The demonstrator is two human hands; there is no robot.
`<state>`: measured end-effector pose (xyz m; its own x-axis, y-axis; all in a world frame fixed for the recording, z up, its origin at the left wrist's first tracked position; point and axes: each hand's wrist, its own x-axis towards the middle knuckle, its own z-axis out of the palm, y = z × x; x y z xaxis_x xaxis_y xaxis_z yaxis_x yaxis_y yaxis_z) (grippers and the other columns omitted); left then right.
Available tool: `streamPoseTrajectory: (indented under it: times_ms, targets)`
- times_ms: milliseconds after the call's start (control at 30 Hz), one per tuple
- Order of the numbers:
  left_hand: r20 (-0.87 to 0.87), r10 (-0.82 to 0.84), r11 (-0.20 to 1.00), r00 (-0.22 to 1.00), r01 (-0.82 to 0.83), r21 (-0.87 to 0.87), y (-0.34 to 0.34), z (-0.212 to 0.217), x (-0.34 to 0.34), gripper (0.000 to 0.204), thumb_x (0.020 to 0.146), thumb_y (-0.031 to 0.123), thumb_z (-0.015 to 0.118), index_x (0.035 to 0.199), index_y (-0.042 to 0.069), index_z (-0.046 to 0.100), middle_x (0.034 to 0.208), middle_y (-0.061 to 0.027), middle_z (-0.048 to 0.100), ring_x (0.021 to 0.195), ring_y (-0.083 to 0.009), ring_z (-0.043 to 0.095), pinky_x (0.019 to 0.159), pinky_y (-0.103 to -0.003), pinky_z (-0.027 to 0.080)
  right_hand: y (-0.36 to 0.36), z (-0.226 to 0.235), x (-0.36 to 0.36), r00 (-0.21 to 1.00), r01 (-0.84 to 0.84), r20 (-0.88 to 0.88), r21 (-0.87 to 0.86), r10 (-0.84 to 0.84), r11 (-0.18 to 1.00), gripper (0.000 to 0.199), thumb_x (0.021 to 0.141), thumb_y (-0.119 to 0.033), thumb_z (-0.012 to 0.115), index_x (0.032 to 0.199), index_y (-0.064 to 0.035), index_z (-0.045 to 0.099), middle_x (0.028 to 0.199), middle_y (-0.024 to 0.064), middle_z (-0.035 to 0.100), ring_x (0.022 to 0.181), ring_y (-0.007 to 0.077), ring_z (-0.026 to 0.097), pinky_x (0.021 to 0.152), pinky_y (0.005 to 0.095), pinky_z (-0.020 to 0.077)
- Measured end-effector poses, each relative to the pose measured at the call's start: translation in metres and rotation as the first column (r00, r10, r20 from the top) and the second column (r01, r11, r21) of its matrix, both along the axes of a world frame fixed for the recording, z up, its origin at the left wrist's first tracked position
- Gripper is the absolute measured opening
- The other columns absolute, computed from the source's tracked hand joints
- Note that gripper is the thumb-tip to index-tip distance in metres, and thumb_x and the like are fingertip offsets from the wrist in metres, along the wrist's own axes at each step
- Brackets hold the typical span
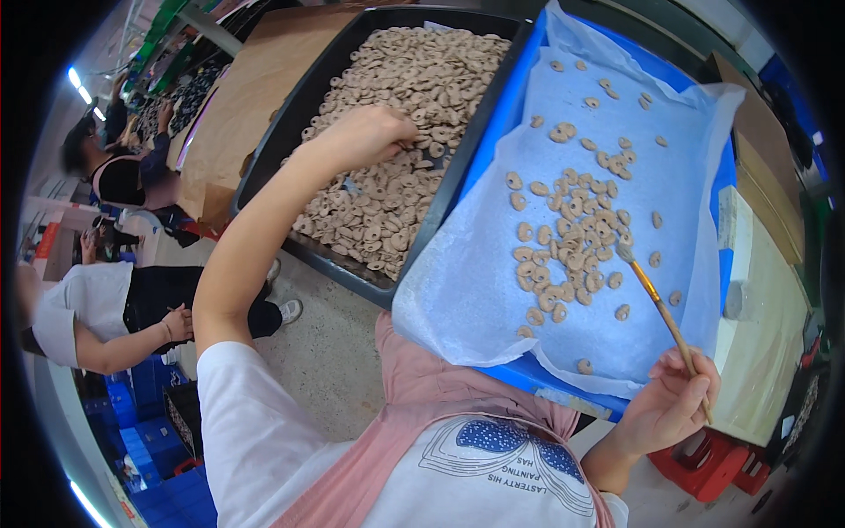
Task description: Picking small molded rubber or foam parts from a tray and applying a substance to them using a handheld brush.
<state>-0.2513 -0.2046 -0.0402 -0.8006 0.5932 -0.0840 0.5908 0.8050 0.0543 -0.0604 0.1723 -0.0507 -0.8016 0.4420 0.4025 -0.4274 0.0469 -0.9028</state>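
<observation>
My left hand [370, 132] reaches into a black tray [290, 123] heaped with small tan ring-shaped pieces [414, 97], its fingers closed among them; whether it holds any I cannot tell. My right hand [673, 400] grips a thin wooden paintbrush [658, 304] near its end. The brush tip rests at the edge of a cluster of the same ring pieces [568, 242]. These lie spread on a white paper sheet [493, 299] inside a blue tray [528, 374].
Brown cardboard [238, 106] lies left of the black tray. A seated person in white [88, 317] is at the left, others sit further back. Blue crates [150, 422] stand lower left, a red stool [713, 462] lower right, a pale bench [766, 334] at the right.
</observation>
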Motion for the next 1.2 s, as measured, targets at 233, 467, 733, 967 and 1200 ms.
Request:
streamPoseTrajectory:
  times_ms: [233, 467, 733, 967, 1200]
  targets:
    - [0.67, 0.127, 0.228, 0.732, -0.679, 0.698, 0.04, 0.034, 0.017, 0.007, 0.083, 0.012, 0.055, 0.081, 0.005, 0.055, 0.073, -0.0031, 0.059, 0.056, -0.0059, 0.053, 0.049, -0.019, 0.041, 0.001, 0.003, -0.003, 1.0, 0.008, -0.005, -0.111, -0.009, 0.994, 0.028, 0.092, -0.024, 0.039, 0.097, 0.0006, 0.052, 0.072, 0.0137, 0.056, 0.066, 0.0165, 0.049, 0.048, 0.0218, 0.0385]
    - [0.791, -0.29, 0.242, 0.539, -0.758, 0.605, 0.121, 0.043, 0.057, 0.009, 0.081, 0.012, 0.058, 0.083, 0.004, 0.055, 0.074, -0.0046, 0.058, 0.054, -0.0055, 0.051, 0.047, -0.016, 0.039, 0.001, 0.0, -0.003, 0.998, -0.052, -0.037, -0.057, 0.05, 0.997, 0.028, 0.09, -0.025, 0.043, 0.096, 0.001, 0.052, 0.072, 0.0142, 0.056, 0.065, 0.0178, 0.05, 0.047, 0.0222, 0.0393]
    - [0.87, -0.417, 0.316, 0.265, -0.855, 0.412, 0.144, 0.034, 0.068, 0.01, 0.08, 0.01, 0.059, 0.083, 0.002, 0.053, 0.071, -0.0066, 0.059, 0.055, -0.0084, 0.054, 0.047, -0.017, 0.041, 0.0, -0.001, -0.003, 0.976, -0.197, -0.085, 0.047, 0.2, 0.979, 0.028, 0.088, -0.027, 0.05, 0.091, 0.0004, 0.054, 0.069, 0.0143, 0.056, 0.06, 0.0195, 0.052, 0.048, 0.0257, 0.0418]
    - [0.875, -0.377, 0.419, 0.303, -0.787, 0.453, 0.146, 0.037, 0.068, 0.013, 0.08, 0.013, 0.06, 0.082, 0.002, 0.054, 0.07, -0.0036, 0.056, 0.054, -0.006, 0.049, 0.047, -0.017, 0.036, -0.001, 0.004, -0.003, 0.974, -0.219, -0.029, 0.1, 0.223, 0.97, 0.027, 0.087, -0.027, 0.052, 0.087, -0.0002, 0.056, 0.066, 0.0135, 0.057, 0.06, 0.0194, 0.054, 0.05, 0.0264, 0.0434]
    - [0.873, -0.355, 0.493, 0.333, -0.727, 0.478, 0.147, 0.044, 0.069, 0.014, 0.078, 0.013, 0.062, 0.079, 0.001, 0.055, 0.07, -0.003, 0.056, 0.054, -0.0053, 0.047, 0.047, -0.017, 0.034, 0.001, 0.001, -0.001, 0.981, -0.186, -0.041, 0.037, 0.187, 0.982, 0.028, 0.088, -0.027, 0.05, 0.092, 0.0006, 0.053, 0.071, 0.0158, 0.055, 0.061, 0.0201, 0.053, 0.048, 0.0264, 0.043]
